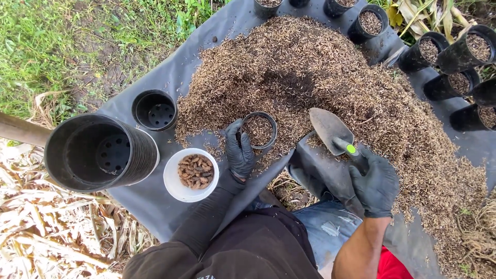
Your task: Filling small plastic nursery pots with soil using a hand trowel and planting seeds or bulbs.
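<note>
Between my L thumb and fingers sits a small black pot [259, 129], filled w/ brown husk mix; left hand [238, 152] gloved, fingers curled round its near rim, pinching it. Right hand [375, 183] gloved too, fingers wrapped tight on handle of a trowel [333, 130], blade lying flat just beyond the knuckles, resting on the husk pile [320, 82]. White cup [190, 176] w/ brown pods just beside L wrist. Empty black pot [154, 109] further out from L fingertips

White cup [173, 181] w/ brown pellets [195, 171]
</note>
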